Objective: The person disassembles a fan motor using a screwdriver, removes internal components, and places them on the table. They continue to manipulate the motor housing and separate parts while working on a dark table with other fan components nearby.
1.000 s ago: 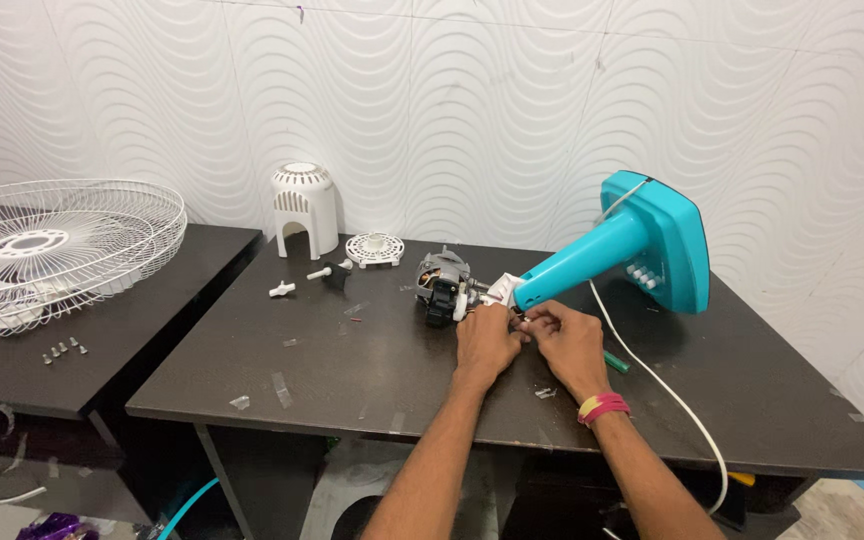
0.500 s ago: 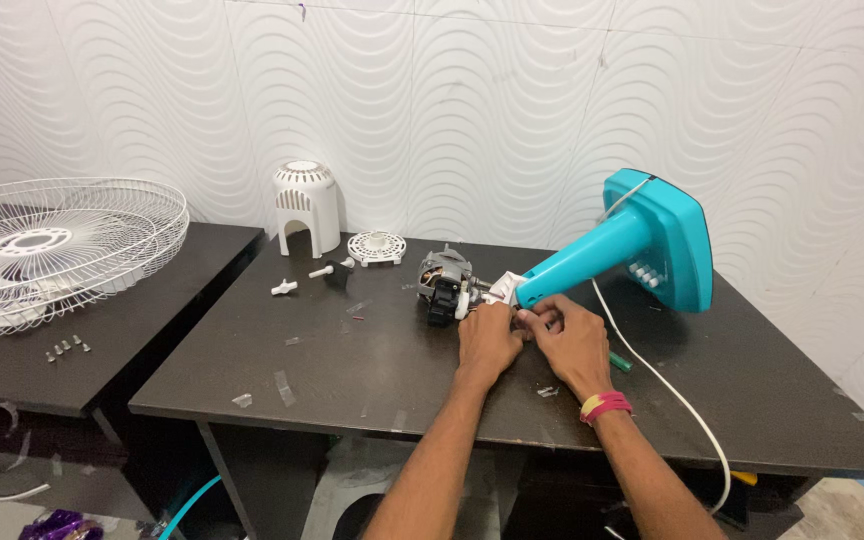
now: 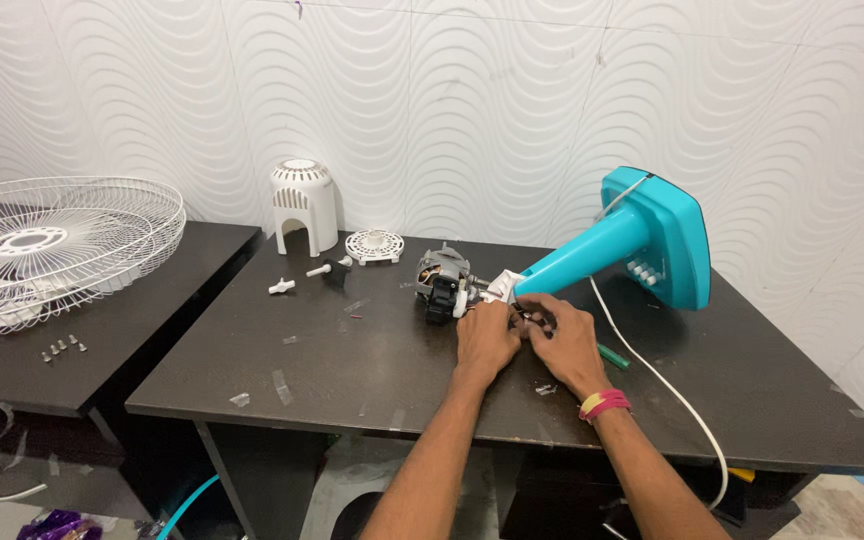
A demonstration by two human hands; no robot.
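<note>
Grip: both hands, left [image 3: 485, 338] and right [image 3: 564, 342], pinch small wiring at the fan neck [image 3: 508, 288].
Fan: stand [image 3: 642, 240] lies tipped on the table [image 3: 352, 380], motor [image 3: 442, 282] just left of the hands.
Elsewhere: grille [image 3: 42, 245] on the side table, well apart.

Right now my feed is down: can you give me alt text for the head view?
Both hands, left hand and right hand, meet at the neck of a teal fan stand lying on a dark table, beside its bare grey motor. A white motor cover, a white power cord and wire fan guards lie around.
</note>
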